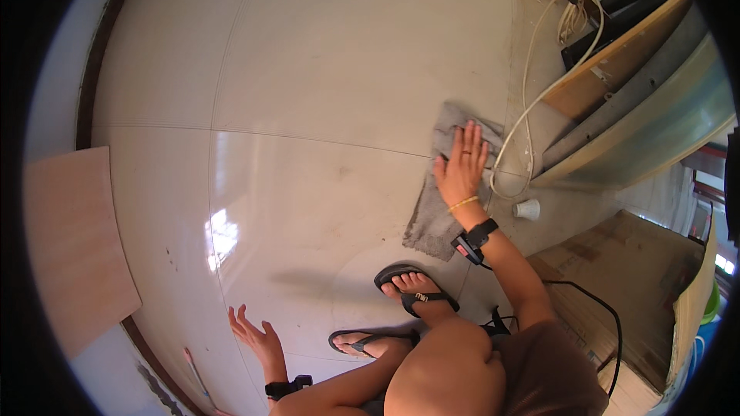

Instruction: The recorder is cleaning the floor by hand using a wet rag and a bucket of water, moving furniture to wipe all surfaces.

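Observation:
My right hand (462, 164) lies flat on a crumpled grey cloth (430, 219) spread over the tiled floor (324, 202). Its fingers point away from me, with the thumb held apart; no grip on the fabric shows. Low in the head view, my left hand (257, 332) hovers beside my knee, fingers apart and holding nothing. Both wrists wear black straps, and the right strap carries a small device (468, 247) with a cable. My feet, in black flip-flops (399, 277), are just below the cloth.
A looped cream cable (527, 115) trails close to the cloth's right side. Beyond it lean a wooden board (601, 72) and a curved panel (642, 133). A small white cup-like piece (526, 209) and a cardboard box (613, 254) are right. A pinkish board (75, 242) rests at left.

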Action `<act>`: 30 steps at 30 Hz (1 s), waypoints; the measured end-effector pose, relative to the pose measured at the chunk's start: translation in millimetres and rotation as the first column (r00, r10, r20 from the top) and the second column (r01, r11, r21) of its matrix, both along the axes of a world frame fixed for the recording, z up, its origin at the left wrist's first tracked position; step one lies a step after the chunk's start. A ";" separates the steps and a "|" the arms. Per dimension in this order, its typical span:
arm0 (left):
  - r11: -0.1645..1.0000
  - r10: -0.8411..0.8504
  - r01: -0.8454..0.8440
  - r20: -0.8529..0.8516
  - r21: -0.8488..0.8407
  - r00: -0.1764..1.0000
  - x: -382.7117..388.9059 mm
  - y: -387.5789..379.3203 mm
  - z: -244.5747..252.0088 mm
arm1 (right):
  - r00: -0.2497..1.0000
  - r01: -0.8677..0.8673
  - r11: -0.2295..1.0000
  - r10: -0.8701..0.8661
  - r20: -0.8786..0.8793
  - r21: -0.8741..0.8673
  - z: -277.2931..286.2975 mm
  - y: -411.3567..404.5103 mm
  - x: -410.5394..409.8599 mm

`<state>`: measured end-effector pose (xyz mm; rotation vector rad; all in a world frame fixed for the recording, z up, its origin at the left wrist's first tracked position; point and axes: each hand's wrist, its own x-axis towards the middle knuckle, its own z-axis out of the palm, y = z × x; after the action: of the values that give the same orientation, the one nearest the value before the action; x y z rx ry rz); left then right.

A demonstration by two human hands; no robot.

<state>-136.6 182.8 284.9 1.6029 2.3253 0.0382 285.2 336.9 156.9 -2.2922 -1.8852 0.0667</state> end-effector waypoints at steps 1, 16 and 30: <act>1.000 -0.020 0.021 0.030 -0.013 0.999 2.8 7.3 -3.1 | 0.997 -0.046 0.999 0.046 -0.056 -0.015 2.2 7.4 -13.7; 0.988 -0.127 0.126 -0.002 -0.091 0.992 -21.0 43.4 10.1 | 0.986 -0.165 0.943 0.165 0.026 0.289 -36.4 319.4 -73.4; 0.910 0.344 -0.371 -0.160 -0.187 0.925 -26.1 -151.1 63.5 | 0.867 0.491 0.869 -0.494 0.066 0.052 -49.3 209.9 152.4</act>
<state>-162.7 31.7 348.4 1.0886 2.5885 -0.2289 437.6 546.9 107.7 -2.7078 -1.2543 -0.1217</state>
